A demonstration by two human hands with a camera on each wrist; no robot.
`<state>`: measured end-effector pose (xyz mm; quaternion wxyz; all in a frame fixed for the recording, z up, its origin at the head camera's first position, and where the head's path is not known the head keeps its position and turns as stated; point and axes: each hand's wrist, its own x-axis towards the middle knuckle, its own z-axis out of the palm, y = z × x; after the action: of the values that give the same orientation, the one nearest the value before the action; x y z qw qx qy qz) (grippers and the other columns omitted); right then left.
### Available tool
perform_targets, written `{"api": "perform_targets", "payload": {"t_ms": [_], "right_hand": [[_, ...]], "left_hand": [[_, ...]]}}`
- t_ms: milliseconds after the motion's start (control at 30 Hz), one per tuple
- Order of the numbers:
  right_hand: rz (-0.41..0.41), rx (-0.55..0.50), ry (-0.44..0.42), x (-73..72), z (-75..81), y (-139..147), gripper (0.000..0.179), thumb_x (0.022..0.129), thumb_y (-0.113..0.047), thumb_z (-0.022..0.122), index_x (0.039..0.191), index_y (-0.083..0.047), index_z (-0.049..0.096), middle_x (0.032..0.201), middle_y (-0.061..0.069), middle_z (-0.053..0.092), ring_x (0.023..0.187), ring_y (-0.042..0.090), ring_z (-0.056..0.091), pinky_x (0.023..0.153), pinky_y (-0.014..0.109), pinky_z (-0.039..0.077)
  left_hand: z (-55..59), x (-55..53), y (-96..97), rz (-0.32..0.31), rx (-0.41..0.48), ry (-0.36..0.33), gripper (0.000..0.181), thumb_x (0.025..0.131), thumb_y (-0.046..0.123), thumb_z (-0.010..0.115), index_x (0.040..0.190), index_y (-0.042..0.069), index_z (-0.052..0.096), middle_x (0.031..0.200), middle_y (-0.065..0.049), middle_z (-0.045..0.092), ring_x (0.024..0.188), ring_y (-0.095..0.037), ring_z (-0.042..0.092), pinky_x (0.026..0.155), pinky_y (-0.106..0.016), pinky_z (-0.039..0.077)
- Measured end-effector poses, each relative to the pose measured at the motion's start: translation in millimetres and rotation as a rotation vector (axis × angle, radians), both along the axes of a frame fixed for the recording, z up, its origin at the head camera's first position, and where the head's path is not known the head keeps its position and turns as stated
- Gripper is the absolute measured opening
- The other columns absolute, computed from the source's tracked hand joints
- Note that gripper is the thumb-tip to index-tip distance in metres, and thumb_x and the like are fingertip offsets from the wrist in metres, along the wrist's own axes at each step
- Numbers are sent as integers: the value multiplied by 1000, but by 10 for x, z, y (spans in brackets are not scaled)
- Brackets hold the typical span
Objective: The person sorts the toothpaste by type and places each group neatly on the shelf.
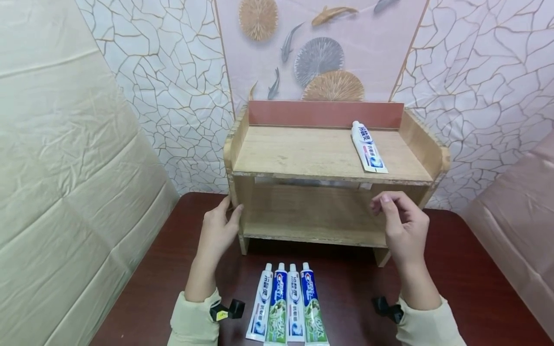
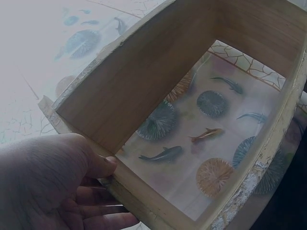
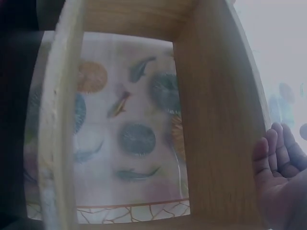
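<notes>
My left hand [image 1: 218, 226] grips the left side panel of a two-tier wooden shelf [image 1: 320, 209]; in the left wrist view the thumb [image 2: 103, 165] lies on the panel's front edge and the fingers go round its outer side. Before the shelf's right half, my right hand [image 1: 404, 223] hangs loosely curled with nothing in it. On the upper board above that hand, a white-and-blue toothpaste tube [image 1: 368, 146] lies at the right, its cap pointing to the back.
Several toothpaste tubes lie side by side on the dark red table [image 1: 143, 288] in front of the shelf, white-and-blue ones [image 1: 261, 305] alternating with green-and-blue ones [image 1: 277, 307], caps toward the shelf. A patterned cloth [image 1: 173, 96] hangs behind; pale padded panels [image 1: 73, 182] flank the table.
</notes>
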<state>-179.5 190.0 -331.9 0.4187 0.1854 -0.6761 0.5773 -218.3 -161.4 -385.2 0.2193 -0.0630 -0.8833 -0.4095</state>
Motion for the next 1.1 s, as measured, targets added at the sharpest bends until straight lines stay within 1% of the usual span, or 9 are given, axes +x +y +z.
{"api": "perform_targets", "payload": {"t_ms": [100, 167, 233, 367, 467, 633, 800, 933, 1100], "right_hand": [[-6, 17, -22, -11, -119, 22, 20, 98, 7, 54, 84, 16, 66, 74, 12, 67, 67, 13, 63, 64, 19, 50], [-6, 31, -41, -4, -165, 23, 19, 98, 6, 55, 85, 14, 67, 74, 12, 67, 67, 13, 64, 65, 19, 51], [4, 40, -60, 7, -195, 18, 19, 98, 6, 55, 86, 13, 68, 75, 13, 67, 69, 13, 64, 66, 19, 52], [17, 70, -115, 39, -226, 10, 21, 101, 0, 56, 87, 7, 70, 76, 12, 68, 73, 14, 65, 71, 21, 53], [17, 94, -156, 59, -261, 0, 21, 101, -3, 57, 87, 5, 70, 77, 10, 68, 74, 13, 66, 72, 21, 52], [40, 81, -201, 81, -361, -23, 21, 101, -4, 58, 86, 4, 70, 77, 12, 69, 74, 12, 67, 73, 21, 53], [61, 81, -227, 97, -459, -49, 20, 101, -1, 57, 87, 5, 70, 77, 16, 69, 75, 12, 68, 73, 20, 53], [65, 96, -251, 97, -523, -66, 19, 100, 0, 57, 87, 4, 70, 78, 17, 69, 76, 12, 68, 73, 20, 53], [49, 122, -283, 97, -599, -87, 20, 100, 3, 56, 86, 6, 70, 76, 19, 69, 76, 11, 67, 73, 19, 52]], "left_hand": [[5, 2, 7, 3, -2, 0, 35, 101, 26, 62, 127, 3, 64, 107, -12, 73, 91, -25, 68, 80, -45, 54], [11, 4, 8, 4, 0, -1, 35, 101, 26, 62, 127, 3, 64, 107, -12, 73, 91, -25, 68, 81, -45, 54], [13, 6, 8, 4, -1, -2, 35, 101, 26, 62, 127, 3, 64, 108, -12, 73, 91, -25, 68, 81, -45, 54], [24, 6, 9, 4, -1, -4, 36, 101, 26, 62, 128, 3, 63, 109, -13, 73, 93, -25, 69, 81, -45, 54], [27, 4, 11, 5, -3, -5, 36, 101, 26, 62, 129, 3, 63, 109, -13, 73, 94, -25, 69, 81, -45, 54], [23, -2, 14, 7, -6, -5, 35, 101, 25, 62, 128, 3, 64, 108, -13, 73, 94, -25, 69, 81, -45, 54], [25, -6, 13, 6, -11, -7, 37, 101, 26, 62, 129, 2, 63, 110, -13, 73, 97, -26, 69, 83, -45, 54], [28, -2, 8, 6, -8, -9, 37, 101, 26, 62, 129, 2, 63, 109, -13, 73, 96, -26, 69, 83, -45, 54], [28, -3, 5, 1, -5, -6, 36, 101, 26, 62, 128, 2, 64, 109, -13, 73, 96, -26, 69, 83, -45, 54]]}}
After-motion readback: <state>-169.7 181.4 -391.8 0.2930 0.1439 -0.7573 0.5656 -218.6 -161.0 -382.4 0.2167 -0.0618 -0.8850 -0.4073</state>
